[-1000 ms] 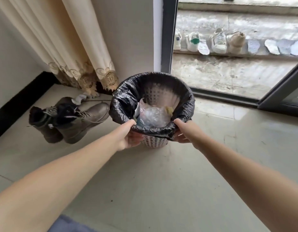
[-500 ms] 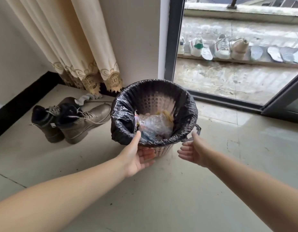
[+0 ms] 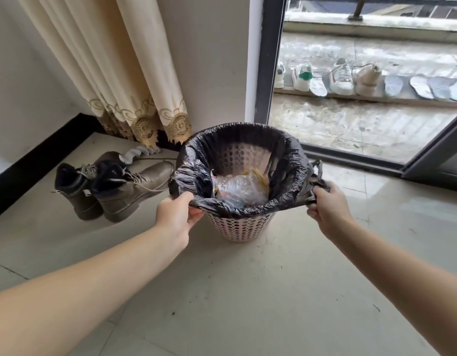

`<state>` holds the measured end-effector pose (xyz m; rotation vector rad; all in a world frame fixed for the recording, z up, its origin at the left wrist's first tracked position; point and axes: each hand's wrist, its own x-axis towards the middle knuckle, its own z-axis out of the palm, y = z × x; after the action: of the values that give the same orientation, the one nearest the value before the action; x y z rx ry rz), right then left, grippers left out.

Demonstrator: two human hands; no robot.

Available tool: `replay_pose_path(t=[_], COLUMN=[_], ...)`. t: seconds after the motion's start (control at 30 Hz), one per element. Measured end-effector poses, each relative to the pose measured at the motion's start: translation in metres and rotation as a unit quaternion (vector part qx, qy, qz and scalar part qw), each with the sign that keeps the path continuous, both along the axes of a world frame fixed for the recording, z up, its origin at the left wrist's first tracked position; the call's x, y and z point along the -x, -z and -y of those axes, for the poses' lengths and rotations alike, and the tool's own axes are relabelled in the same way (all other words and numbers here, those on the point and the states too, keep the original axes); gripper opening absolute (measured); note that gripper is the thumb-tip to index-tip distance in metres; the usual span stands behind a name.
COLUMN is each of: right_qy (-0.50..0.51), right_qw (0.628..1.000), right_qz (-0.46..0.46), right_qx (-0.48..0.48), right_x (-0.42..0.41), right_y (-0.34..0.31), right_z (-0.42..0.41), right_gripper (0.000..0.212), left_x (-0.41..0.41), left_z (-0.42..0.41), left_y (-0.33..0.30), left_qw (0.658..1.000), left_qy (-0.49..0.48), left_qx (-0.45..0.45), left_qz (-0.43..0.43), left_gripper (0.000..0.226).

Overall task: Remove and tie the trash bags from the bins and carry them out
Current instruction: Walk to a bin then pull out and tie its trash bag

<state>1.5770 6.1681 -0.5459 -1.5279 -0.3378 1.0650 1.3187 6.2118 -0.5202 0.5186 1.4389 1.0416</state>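
Pinching crinkled glossy black trash bag [image 3: 286, 181] rim over round perforated bin [image 3: 240, 224]: left hand [image 3: 174, 214] fingers, right hand [image 3: 327, 205] fingers.

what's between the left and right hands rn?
Head view: the near rim of the black trash bag, stretched from left hand to right hand, over the perforated bin.

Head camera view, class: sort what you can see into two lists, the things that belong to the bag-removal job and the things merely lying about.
Part of the job:
black trash bag
perforated bin
rubbish inside the bag
left hand and right hand, each gripping the bag's edge

Just lying about:
brown lace-up boots
curtain
sneakers and insoles outside the glass door
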Motion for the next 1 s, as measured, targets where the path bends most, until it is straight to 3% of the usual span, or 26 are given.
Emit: replay_pose_path(t=[0.13, 0.2, 0.3, 0.4, 0.47, 0.53, 0.63, 0.7, 0.8, 0.87, 0.9, 1.0], right_qy=[-0.009, -0.055, -0.175, -0.374, -0.474, -0.504, -0.449, -0.412, -0.398, -0.397, -0.389, -0.328], right_qw=[0.996, 0.988, 0.968, 0.899, 0.835, 0.781, 0.730, 0.732, 0.762, 0.790, 0.808, 0.869], right_qz=[0.038, 0.051, 0.118, 0.206, 0.273, 0.366, 0.512, 0.540, 0.511, 0.468, 0.442, 0.368], right_qx=[-0.086, -0.136, -0.138, -0.097, -0.065, -0.047, -0.056, -0.050, -0.016, 0.017, 0.033, 0.046], right_x=[-0.006, -0.004, 0.020, 0.055, 0.070, 0.076, 0.075, 0.073, 0.065, 0.055, 0.052, 0.047], right_y=[-0.039, -0.056, -0.066, -0.069, -0.071, -0.069, -0.058, -0.054, -0.054, -0.052, -0.051, -0.047], right_z=[-0.007, -0.011, -0.018, -0.016, -0.016, -0.019, -0.025, -0.027, -0.028, -0.028, -0.028, -0.032], right_gripper=[0.028, 0.026, 0.025, 0.019, 0.046, 0.063, 0.053, 0.048, 0.045, 0.045, 0.045, 0.042], left_x=[-0.015, -0.023, -0.040, -0.057, -0.060, -0.052, -0.037, -0.032, -0.025, -0.015, -0.010, -0.006], left_z=[-0.008, -0.008, -0.001, 0.011, 0.010, 0.003, -0.005, -0.008, -0.024, -0.041, -0.049, -0.057], left_y=[-0.024, -0.032, -0.037, -0.043, -0.048, -0.050, -0.041, -0.034, -0.026, -0.024, -0.022, -0.022], left_qw=[0.999, 0.997, 0.985, 0.966, 0.961, 0.962, 0.961, 0.961, 0.981, 0.990, 0.992, 0.998], left_qy=[-0.008, 0.031, 0.135, 0.239, 0.254, 0.249, 0.267, 0.257, 0.097, -0.006, -0.029, 0.034], left_qx=[-0.039, -0.066, -0.102, -0.093, -0.056, -0.021, 0.022, 0.072, 0.108, 0.084, 0.065, -0.054], left_qz=[-0.002, -0.025, -0.038, 0.017, 0.089, 0.110, 0.067, 0.071, 0.128, 0.115, 0.101, -0.014], left_gripper=[0.018, 0.010, 0.022, 0.025, 0.030, 0.031, 0.025, 0.030, 0.025, 0.011, 0.013, 0.036])
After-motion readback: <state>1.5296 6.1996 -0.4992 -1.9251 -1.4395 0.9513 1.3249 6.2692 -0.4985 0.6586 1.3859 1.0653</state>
